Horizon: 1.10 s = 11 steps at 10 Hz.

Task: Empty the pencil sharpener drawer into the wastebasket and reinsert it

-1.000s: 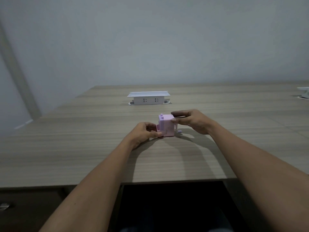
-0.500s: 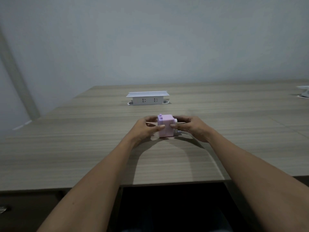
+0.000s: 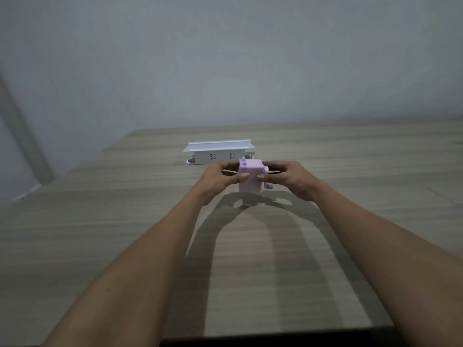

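Dim, grey light from overhead — soft dark shadows of both arms stretch down the table (image 3: pixel 100 246) toward the lower frame. The picture is soft, slightly blurred throughout; the upper-left wall (image 3: pixel 225 58) edge leans — wide-angle bending.

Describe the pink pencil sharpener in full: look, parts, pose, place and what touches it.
The pencil sharpener is a small boxy block of pale pink, matte plastic. Two small studs sit on its top left edge, and a lilac crank handle sticks out on its right side. It is upright, seemingly lifted just above the wooden table, in front of a white socket box. The left hand grips its left side, the right hand its right. No drawer protrudes.
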### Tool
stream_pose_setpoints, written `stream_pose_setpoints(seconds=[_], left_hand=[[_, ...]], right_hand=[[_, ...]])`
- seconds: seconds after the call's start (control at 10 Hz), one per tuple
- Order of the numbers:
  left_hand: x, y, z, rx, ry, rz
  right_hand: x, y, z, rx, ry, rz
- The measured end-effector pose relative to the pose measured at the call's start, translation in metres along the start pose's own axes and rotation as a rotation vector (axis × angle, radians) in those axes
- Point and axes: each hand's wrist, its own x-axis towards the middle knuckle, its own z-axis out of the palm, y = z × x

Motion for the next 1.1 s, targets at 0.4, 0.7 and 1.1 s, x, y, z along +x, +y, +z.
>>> stream_pose_setpoints(seconds=[0.4, 0.7, 1.1], left_hand=[[0.128, -0.038, -0.01, 0.01, 0.055, -0.021], [0.166, -0.082, -0.005, -0.065, 0.073, -0.064], [0.147, -0.072, -0.023, 0.217, 0.083, -0.116]], right_hand=[[0.12, 0.032, -0.045, -0.047, 0.049, -0.011], [0.166, 0.084, -0.049, 0.033, 0.064, -0.009], [0.143, 0.068, -0.038, -0.015, 0.265, -0.025]])
